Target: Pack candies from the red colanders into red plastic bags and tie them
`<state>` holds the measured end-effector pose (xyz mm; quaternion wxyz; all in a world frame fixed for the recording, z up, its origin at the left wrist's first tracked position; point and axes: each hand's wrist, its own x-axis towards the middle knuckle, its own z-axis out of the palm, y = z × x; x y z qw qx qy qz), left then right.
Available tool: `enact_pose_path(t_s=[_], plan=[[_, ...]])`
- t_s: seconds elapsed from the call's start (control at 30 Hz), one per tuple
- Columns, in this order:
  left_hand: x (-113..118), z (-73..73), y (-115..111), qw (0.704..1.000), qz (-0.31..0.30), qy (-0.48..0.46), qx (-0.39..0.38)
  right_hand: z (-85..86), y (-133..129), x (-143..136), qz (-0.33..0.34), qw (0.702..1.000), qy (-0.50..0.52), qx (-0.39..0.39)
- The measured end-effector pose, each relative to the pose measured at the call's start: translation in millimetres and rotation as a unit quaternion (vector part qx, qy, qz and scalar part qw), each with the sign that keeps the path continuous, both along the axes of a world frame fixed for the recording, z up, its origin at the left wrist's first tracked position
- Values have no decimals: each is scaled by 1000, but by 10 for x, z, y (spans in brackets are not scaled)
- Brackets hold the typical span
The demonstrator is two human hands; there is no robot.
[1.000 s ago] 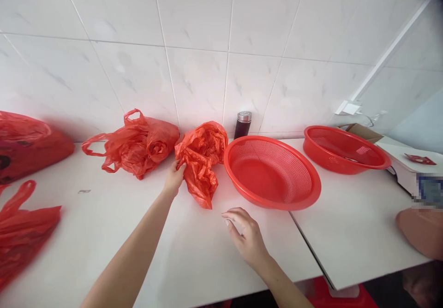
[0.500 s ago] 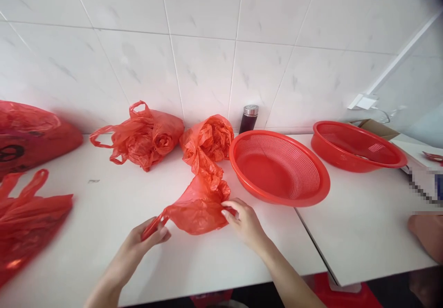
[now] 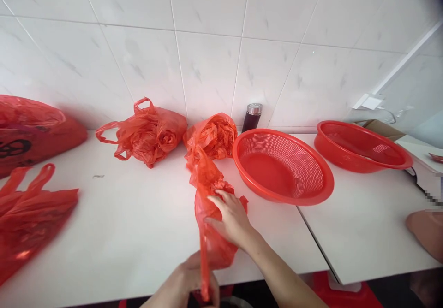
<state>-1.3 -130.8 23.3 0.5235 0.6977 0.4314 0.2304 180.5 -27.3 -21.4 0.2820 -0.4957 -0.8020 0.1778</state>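
A crumpled red plastic bag (image 3: 214, 206) is stretched toward me over the front edge of the white table. My left hand (image 3: 194, 273) is closed around its twisted handle, low at the table's edge. On the bag's right side lies my right hand (image 3: 232, 216), fingers spread and stretched over the plastic. Just behind, touching or joined to this bag, sits a bunched red plastic bag (image 3: 216, 137); I cannot tell where one stops. To its left rests another red plastic bag (image 3: 145, 135) with loop handles, stuffed with crumpled plastic.
A red perforated basket (image 3: 277, 165) stands right of my hands, with a second red basket (image 3: 360, 146) farther right. Behind is a dark flask (image 3: 252, 119) near the tiled wall. Two larger red bags (image 3: 34, 216) lie at left. Another person's arm (image 3: 424, 232) shows at the right edge.
My left hand has pulled the bag's handle right and toward me, past the table edge. My right hand has shifted from pinching the bag's side to lying spread on it.
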Motion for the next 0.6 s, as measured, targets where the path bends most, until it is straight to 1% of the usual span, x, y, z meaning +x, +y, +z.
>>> enact_pose_path(t_s=[0.03, 0.07, 0.1, 0.13, 0.17, 0.23, 0.27, 0.3, 0.33, 0.43, 0.47, 0.5, 0.53, 0.6], plan=[[41, 32, 28, 999, -39, 1, -18, -42, 5, 50, -5, 1000, -5, -6], [44, 47, 73, 998, -51, 5, -29, -78, 3, 115, -12, 1000, 3, -6], [15, 44, 136, 999, -32, 7, -31, -102, -6, 190, -19, 1000, 23, -4], [-37, 23, 213, 999, 18, 3, -26, -114, -24, 268, -26, 998, 52, -1], [-97, -13, 300, 996, 83, -6, -21, -111, -50, 342, -30, 996, 85, -1], [-177, -113, 482, 976, 212, -39, -20, -72, -118, 454, -30, 990, 135, -5], [-177, -167, 567, 965, 255, -58, -26, -42, -154, 484, -23, 989, 143, -11], [-144, -220, 641, 957, 275, -78, -35, -9, -187, 495, -12, 990, 141, -18], [-84, -267, 702, 956, 274, -97, -42, 25, -213, 490, 4, 991, 133, -26], [148, -376, 806, 962, 236, -129, -47, 117, -233, 412, 60, 990, 116, -56], [203, -402, 819, 961, 238, -134, -41, 141, -217, 378, 63, 989, 123, -59], [232, -424, 824, 959, 245, -139, -37, 162, -188, 345, 52, 988, 132, -56], [237, -443, 823, 955, 255, -146, -36, 176, -146, 312, 27, 989, 134, -48], [185, -478, 811, 944, 271, -182, -40, 184, -30, 248, -43, 993, 102, -29]])
